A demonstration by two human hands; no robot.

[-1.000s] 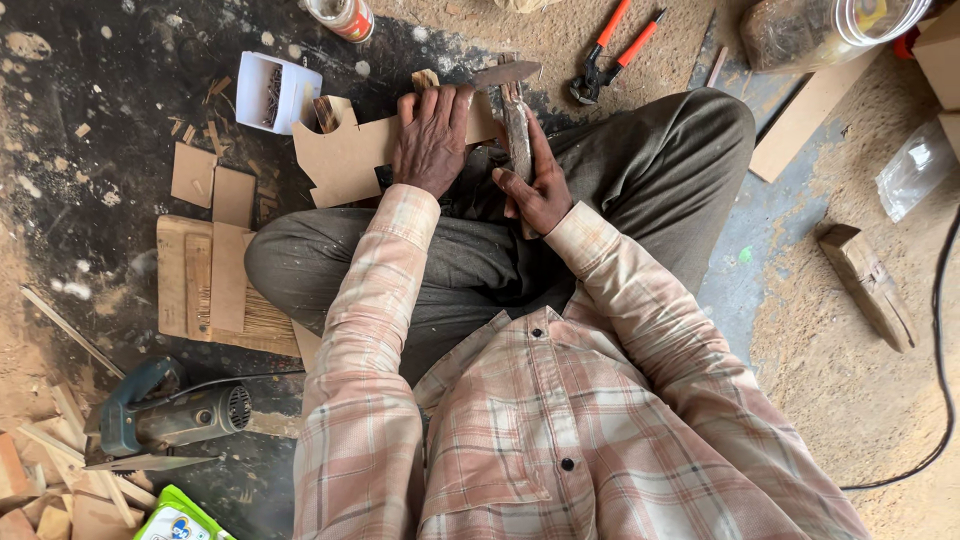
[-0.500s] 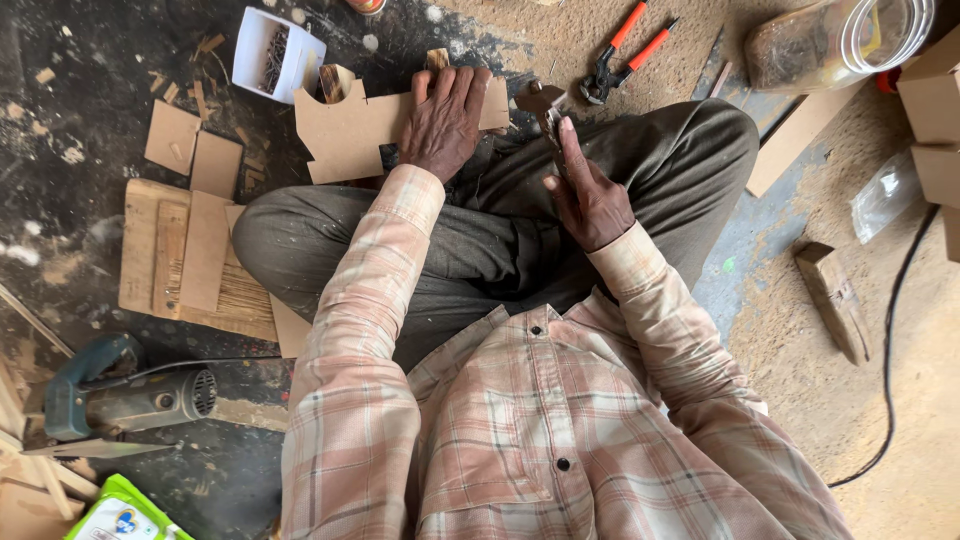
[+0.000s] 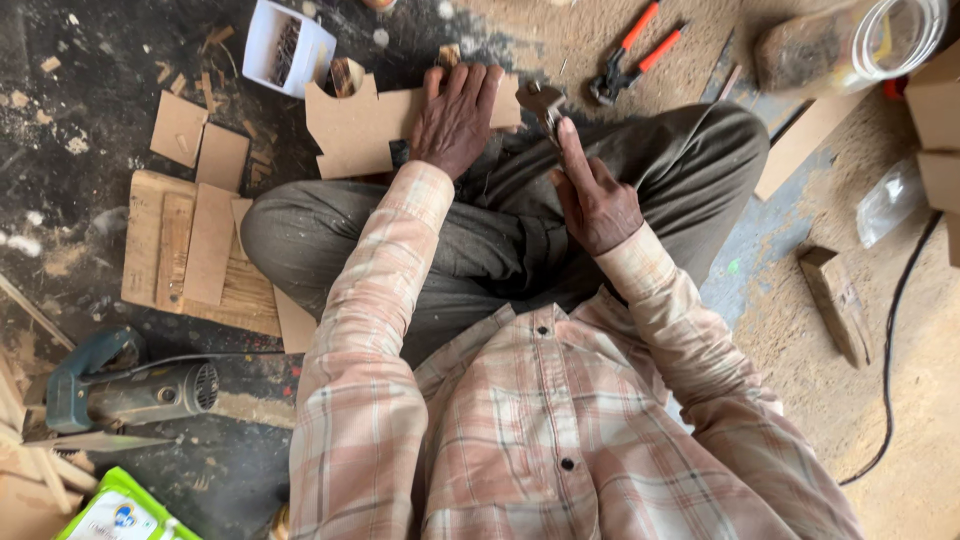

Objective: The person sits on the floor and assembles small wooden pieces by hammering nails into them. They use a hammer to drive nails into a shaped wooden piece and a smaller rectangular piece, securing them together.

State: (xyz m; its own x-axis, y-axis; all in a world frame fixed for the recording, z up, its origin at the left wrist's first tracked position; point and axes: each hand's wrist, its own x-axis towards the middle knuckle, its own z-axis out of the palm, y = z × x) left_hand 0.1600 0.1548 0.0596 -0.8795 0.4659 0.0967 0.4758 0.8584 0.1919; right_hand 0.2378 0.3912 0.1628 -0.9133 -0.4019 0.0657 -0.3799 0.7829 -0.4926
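Cardboard cutout on dusty, scrap-strewn floor

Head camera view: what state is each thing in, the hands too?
Left hand: flat, pressing on the cut board.
Cut board: lying flat, edge notched.
Right hand: closed around a hammer.
Hammer: raised, head up.
Pliers: lying loose, handles apart.
White box: open.
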